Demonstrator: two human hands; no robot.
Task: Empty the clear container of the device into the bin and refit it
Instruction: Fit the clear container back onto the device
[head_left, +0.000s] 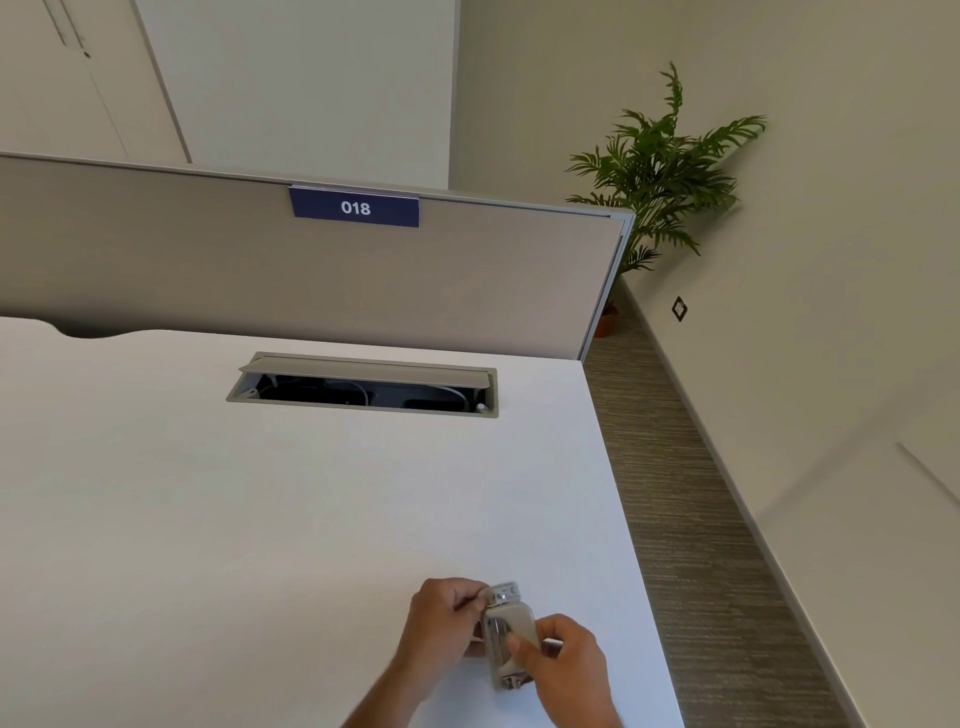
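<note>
Nearest the camera, both hands work the small grey device (508, 642) just above the white counter (260, 493), near its right edge. The right hand (563, 657) has its grip closed round the device's body; the left hand (447, 618) pinches the clear container (503, 595) at the far end. This looks like the container being pulled off or pushed back on; which, I cannot tell. No bin is in view. Farther off lie an open cable hatch (363, 384) and a partition (311, 270) tagged 018.
</note>
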